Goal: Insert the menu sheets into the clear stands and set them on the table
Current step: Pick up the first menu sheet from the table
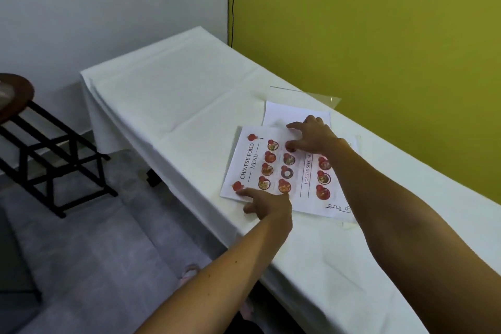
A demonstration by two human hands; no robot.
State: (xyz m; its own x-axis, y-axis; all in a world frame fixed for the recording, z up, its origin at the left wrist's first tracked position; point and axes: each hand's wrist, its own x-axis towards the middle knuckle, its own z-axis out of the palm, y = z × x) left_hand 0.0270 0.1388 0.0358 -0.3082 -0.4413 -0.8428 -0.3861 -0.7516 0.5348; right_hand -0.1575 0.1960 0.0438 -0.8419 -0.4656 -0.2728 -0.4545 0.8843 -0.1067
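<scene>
A printed menu sheet (pixel 271 171) headed "Chinese Food Menu" lies flat on the white tablecloth (pixel 173 106). My left hand (pixel 267 202) rests on the sheet's near left corner, fingers spread and touching the paper. My right hand (pixel 311 134) presses its far edge with fingers apart. A second white sheet (pixel 282 115) lies partly under it, farther away. A clear stand (pixel 311 96) lies behind the sheets near the wall, hard to make out. More paper edges (pixel 349 224) show under the right side.
A yellow-green wall (pixel 379 49) runs along the table's right side. A dark wooden stool or rack (pixel 54 160) stands on the grey floor at the left. The table's left edge drops off close to the menu sheet.
</scene>
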